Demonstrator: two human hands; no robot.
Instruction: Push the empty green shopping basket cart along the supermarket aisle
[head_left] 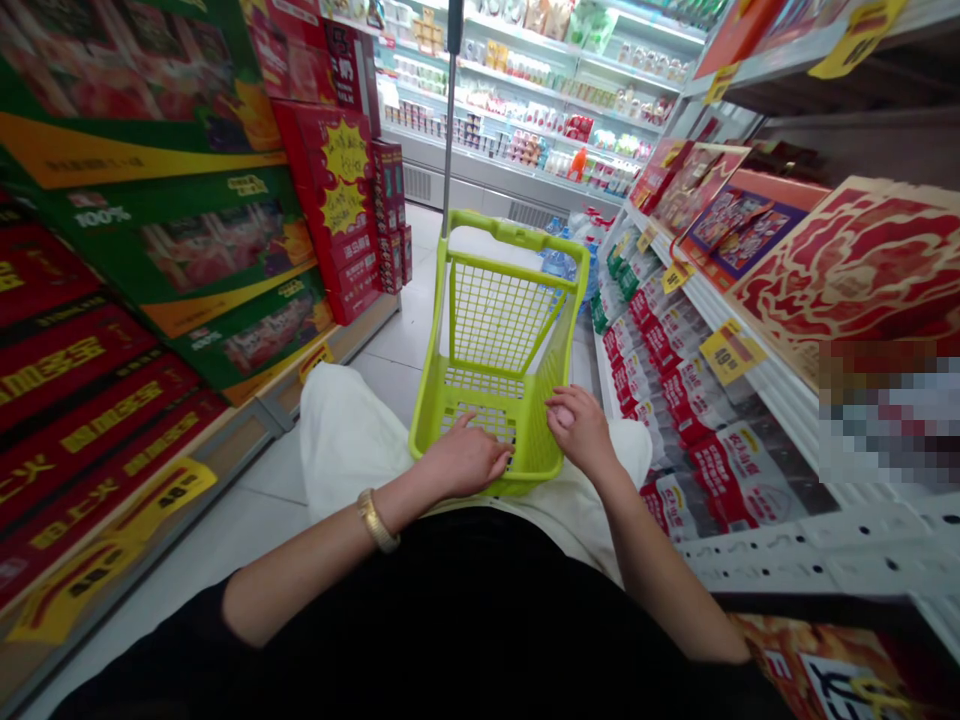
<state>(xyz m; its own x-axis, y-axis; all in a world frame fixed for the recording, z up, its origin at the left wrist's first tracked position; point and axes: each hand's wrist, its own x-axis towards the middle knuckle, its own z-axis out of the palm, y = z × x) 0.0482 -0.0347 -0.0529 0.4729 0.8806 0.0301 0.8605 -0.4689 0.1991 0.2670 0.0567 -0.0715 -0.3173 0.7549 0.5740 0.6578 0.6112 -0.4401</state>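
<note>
1. Green basket [487, 325] on the aisle floor, between knees in white trousers [334, 440]; stacked cartons [232, 240] line the left side.
2. Left hand [465, 460], below a gold bracelet [379, 522], hangs over the basket's near left part. One finger juts out, the rest bend loosely; nothing shows in its grasp, and contact with the basket is unclear.
3. Pull handle [449, 140] rises from the basket's far left corner. The step in hand looks like a pause over the basket; taking hold of it would call for fingers closing on rim or handle.
4. Right hand [577, 430] is at the basket's right side, fingers curled in; I cannot tell whether they pinch anything.
5. Bottle packs [750, 465] fill the low shelf beyond, near enough to mind the elbow.
</note>
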